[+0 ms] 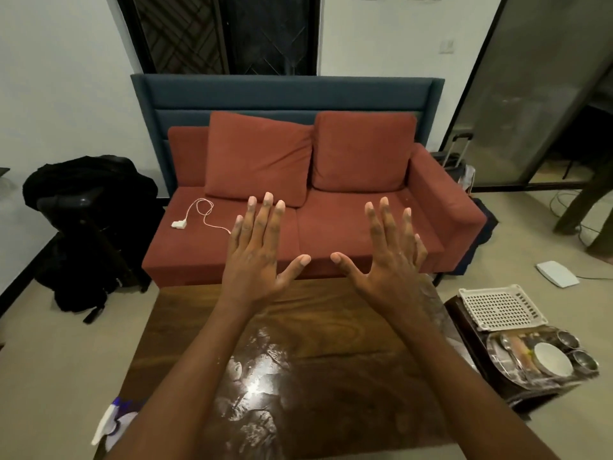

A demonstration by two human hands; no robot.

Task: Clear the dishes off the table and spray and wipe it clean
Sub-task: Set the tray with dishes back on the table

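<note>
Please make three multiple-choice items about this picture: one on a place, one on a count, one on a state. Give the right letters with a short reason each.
1. Where do the dishes lie?
A. on the sofa
B. on a low stand right of the table
C. on the floor by the bags

2. How many back cushions lean on the sofa?
A. one
B. two
C. four

3. How are the hands?
A. open and empty
B. holding a cloth
C. holding a bottle

Answers: B, the plate and bowls sit beside the table; B, two red cushions show; A, the left hand and right hand spread bare fingers.
</note>
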